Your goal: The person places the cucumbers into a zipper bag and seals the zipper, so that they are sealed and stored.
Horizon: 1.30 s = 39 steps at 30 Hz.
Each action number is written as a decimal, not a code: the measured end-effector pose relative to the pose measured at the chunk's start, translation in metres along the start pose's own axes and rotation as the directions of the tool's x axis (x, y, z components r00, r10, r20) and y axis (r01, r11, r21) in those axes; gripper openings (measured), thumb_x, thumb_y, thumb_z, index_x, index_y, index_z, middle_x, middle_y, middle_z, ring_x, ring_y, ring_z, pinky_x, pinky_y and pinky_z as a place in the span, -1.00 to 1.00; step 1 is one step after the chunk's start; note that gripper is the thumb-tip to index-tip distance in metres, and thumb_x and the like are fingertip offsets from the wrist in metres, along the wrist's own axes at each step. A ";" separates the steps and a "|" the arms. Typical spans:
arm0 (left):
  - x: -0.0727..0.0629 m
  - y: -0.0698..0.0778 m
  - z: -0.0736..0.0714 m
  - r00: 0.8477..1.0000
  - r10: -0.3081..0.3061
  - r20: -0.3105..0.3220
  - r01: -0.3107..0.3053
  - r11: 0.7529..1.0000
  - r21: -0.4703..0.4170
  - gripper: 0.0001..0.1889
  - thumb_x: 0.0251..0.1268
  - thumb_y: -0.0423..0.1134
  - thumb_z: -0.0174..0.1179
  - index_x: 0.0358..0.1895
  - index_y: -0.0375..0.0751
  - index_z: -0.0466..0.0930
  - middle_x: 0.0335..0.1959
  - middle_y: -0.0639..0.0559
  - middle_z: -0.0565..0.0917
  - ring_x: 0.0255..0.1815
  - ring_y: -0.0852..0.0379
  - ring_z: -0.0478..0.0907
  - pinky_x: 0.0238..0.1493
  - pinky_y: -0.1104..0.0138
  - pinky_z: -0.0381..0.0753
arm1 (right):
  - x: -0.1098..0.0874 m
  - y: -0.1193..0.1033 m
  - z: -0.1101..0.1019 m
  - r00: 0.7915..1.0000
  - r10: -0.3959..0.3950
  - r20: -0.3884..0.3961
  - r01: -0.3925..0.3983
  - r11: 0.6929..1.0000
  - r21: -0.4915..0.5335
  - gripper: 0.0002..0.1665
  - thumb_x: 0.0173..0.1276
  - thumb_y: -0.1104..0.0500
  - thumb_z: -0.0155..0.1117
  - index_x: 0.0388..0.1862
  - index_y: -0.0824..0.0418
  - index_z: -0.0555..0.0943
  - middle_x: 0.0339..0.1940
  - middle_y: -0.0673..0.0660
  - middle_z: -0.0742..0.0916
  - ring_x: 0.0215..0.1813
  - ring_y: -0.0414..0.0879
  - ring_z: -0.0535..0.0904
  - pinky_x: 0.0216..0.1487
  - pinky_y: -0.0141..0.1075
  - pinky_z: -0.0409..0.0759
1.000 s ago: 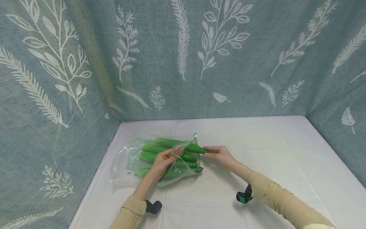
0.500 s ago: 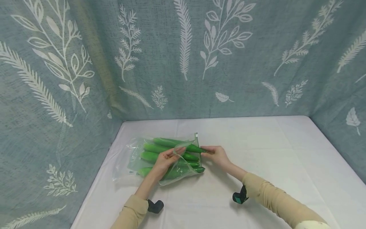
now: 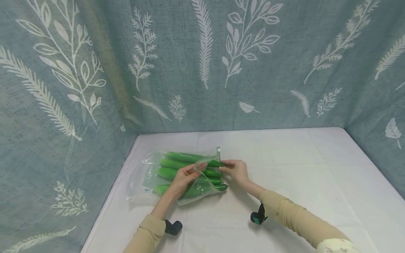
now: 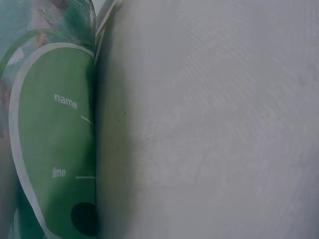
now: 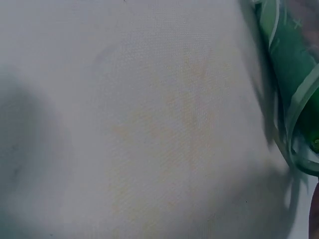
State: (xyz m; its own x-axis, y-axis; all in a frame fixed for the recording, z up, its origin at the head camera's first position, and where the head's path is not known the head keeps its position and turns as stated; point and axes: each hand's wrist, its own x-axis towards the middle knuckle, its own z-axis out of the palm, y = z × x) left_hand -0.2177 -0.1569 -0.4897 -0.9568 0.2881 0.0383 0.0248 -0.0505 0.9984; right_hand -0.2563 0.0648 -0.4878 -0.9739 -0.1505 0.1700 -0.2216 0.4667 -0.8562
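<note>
A clear zip bag [image 3: 136, 187] lies on the left half of the table with several green cucumbers [image 3: 172, 173] side by side in it. Its mouth faces right. My left hand [image 3: 185, 177] pinches the bag's upper film near the mouth and lifts it. At the mouth, my right hand [image 3: 236, 172] holds the stem end of the farthest cucumber [image 3: 186, 157] between thumb and fingers; most of that cucumber is inside. In the left wrist view the bag's green label [image 4: 55, 134] reads "name" and "time". The right wrist view catches the nearest cucumber [image 5: 294, 74] at the bag's mouth.
A white cloth covers the table [image 3: 284, 168]. Patterned blue-green curtains [image 3: 177, 70] hang behind it and at both sides. Black wrist cameras [image 3: 173, 227] sit below both forearms.
My right hand has moved left, sliding the farthest cucumber deeper into the bag. The left hand keeps its hold on the film. The whole head view has shifted slightly.
</note>
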 end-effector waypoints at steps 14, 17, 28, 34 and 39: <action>0.001 0.017 0.009 0.994 -0.111 -0.018 0.112 0.967 0.229 -0.51 0.20 -0.19 0.29 0.22 -0.18 0.50 0.28 -0.20 0.47 0.29 -0.13 0.43 0.15 0.30 0.57 | -0.004 0.008 -0.014 0.992 0.083 0.094 -0.082 0.997 -0.012 -0.59 0.18 0.18 0.38 -0.01 0.35 0.63 -0.02 0.28 0.72 -0.01 0.11 0.68 0.07 -0.11 0.64; 0.003 0.028 0.009 0.992 -0.120 0.040 0.099 0.932 0.349 -0.41 0.20 -0.14 0.30 0.30 -0.20 0.40 0.36 -0.18 0.40 0.38 -0.18 0.32 0.26 0.13 0.50 | -0.007 0.013 -0.025 0.986 0.108 0.129 -0.104 0.994 -0.031 -0.60 0.22 0.16 0.35 -0.01 0.36 0.64 -0.02 0.28 0.73 0.01 0.12 0.67 0.07 -0.10 0.64; 0.037 0.079 0.003 0.925 -0.233 0.300 0.016 0.813 0.582 -0.39 0.31 -0.10 0.18 0.37 -0.24 0.29 0.39 -0.20 0.34 0.43 -0.13 0.26 0.38 0.04 0.34 | -0.035 0.015 -0.066 0.796 0.277 0.539 -0.340 0.940 0.020 -0.54 0.34 -0.01 0.22 -0.02 0.36 0.65 -0.10 0.19 0.77 -0.06 -0.10 0.71 -0.02 -0.28 0.68; 0.072 0.088 0.012 0.958 -0.198 0.209 -0.023 0.672 0.740 -0.51 0.42 -0.14 0.04 0.29 -0.36 0.37 0.30 -0.26 0.45 0.34 -0.16 0.37 0.31 0.05 0.43 | -0.052 -0.001 -0.061 0.577 0.330 0.747 -0.586 0.805 0.097 -0.51 0.39 0.04 0.17 0.00 0.47 0.59 -0.16 0.20 0.77 -0.21 -0.19 0.71 -0.08 -0.37 0.69; 0.095 0.082 0.028 0.972 -0.171 0.160 -0.081 0.398 0.914 -0.52 0.42 -0.09 0.03 0.28 -0.29 0.40 0.28 -0.16 0.49 0.34 -0.11 0.38 0.35 0.08 0.39 | -0.069 -0.015 -0.047 0.501 0.323 0.803 -0.652 0.751 0.104 -0.48 0.41 0.02 0.15 0.01 0.49 0.58 -0.11 0.29 0.75 -0.19 -0.13 0.73 -0.08 -0.36 0.69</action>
State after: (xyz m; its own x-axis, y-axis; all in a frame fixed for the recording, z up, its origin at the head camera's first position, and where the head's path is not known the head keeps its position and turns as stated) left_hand -0.2982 -0.1068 -0.4028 -0.8879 0.4421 -0.1270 0.3517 0.8304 0.4322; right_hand -0.1885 0.1088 -0.4641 -0.5198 -0.6241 -0.5834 0.4736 0.3579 -0.8048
